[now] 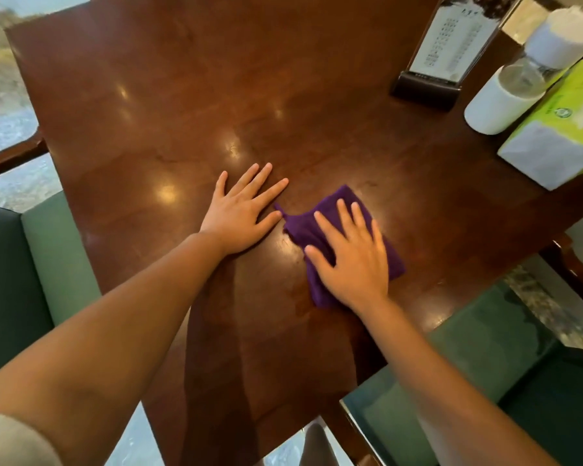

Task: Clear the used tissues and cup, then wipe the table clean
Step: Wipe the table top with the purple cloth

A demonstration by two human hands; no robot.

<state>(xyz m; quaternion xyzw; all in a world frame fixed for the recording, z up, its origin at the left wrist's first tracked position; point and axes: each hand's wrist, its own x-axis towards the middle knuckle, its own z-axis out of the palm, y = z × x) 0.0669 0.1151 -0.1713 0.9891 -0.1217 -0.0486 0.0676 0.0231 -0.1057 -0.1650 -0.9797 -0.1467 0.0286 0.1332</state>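
A folded purple cloth lies on the dark polished wooden table, right of centre. My right hand presses flat on top of the cloth with fingers spread, covering its near half. My left hand rests palm down on the bare wood just left of the cloth, fingers apart and holding nothing. No used tissues or cup show on the tabletop.
At the far right of the table stand a menu holder, a white bottle with a clear middle and a green tissue pack. Green upholstered seats flank the table on both sides.
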